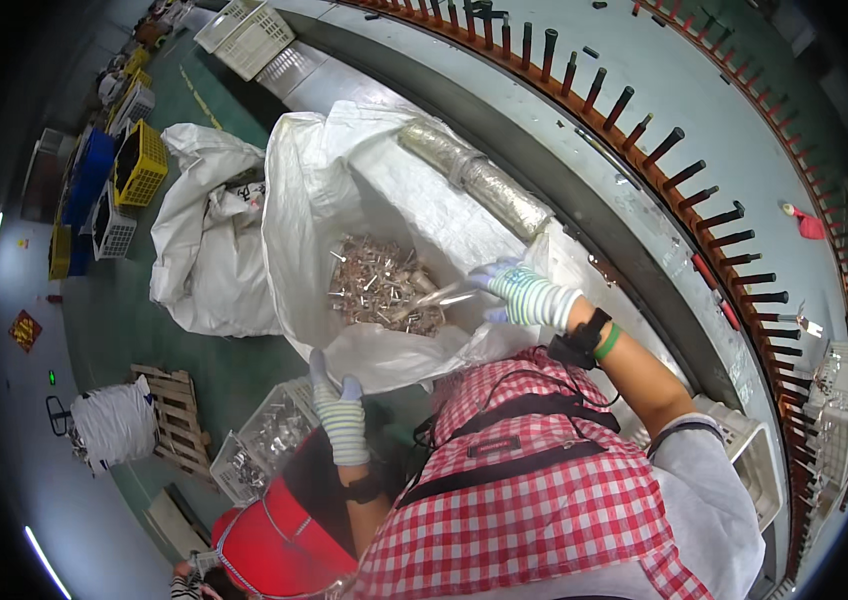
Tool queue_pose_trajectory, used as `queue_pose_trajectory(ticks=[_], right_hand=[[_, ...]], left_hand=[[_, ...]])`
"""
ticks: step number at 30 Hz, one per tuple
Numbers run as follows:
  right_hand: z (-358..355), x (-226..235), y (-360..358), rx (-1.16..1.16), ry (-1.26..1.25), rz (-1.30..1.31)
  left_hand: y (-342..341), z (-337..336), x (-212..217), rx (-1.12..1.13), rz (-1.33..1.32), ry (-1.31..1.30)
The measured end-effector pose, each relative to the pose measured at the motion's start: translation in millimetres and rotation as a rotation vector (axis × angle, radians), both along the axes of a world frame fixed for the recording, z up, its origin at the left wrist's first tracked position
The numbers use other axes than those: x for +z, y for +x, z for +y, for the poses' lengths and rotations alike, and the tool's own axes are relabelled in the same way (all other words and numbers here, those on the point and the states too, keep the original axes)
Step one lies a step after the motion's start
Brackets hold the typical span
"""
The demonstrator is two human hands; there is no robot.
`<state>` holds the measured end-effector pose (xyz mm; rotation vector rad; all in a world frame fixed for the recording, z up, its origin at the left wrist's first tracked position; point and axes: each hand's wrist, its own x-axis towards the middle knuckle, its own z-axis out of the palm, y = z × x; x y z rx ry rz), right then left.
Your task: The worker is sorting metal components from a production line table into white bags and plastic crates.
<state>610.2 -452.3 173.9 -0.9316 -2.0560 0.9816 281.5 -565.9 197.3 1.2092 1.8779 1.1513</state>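
A big white woven sack stands open in front of me, with a heap of small shiny metal parts at its bottom. My right hand, in a striped glove, reaches into the sack and is shut on a few long metal parts just above the heap. My left hand, gloved the same way, grips the near rim of the sack and holds it open.
A second white sack stands to the left. A clear crate of metal parts and a wooden pallet lie on the green floor. A large round machine table ringed with dark pegs curves on the right. A red bucket sits below.
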Motion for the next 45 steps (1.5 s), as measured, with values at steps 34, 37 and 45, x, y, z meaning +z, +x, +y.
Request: queue_pose_trajectory(ticks=[34, 37, 45], right_hand=[[-68.6, 73.7, 279.5, -1.602, 0.516, 0.848], [-83.6, 41.9, 287.3, -1.873, 0.991, 0.904], [-83.3, 19.5, 347.4, -1.784, 0.571, 1.036]], left_hand=[[54.4, 29.1, 63.5, -0.254, 0.093, -0.206], [50.7, 33.4, 57.8, -0.299, 0.133, -0.183], [31.2, 43.5, 34.8, -0.305, 0.028, -0.261]])
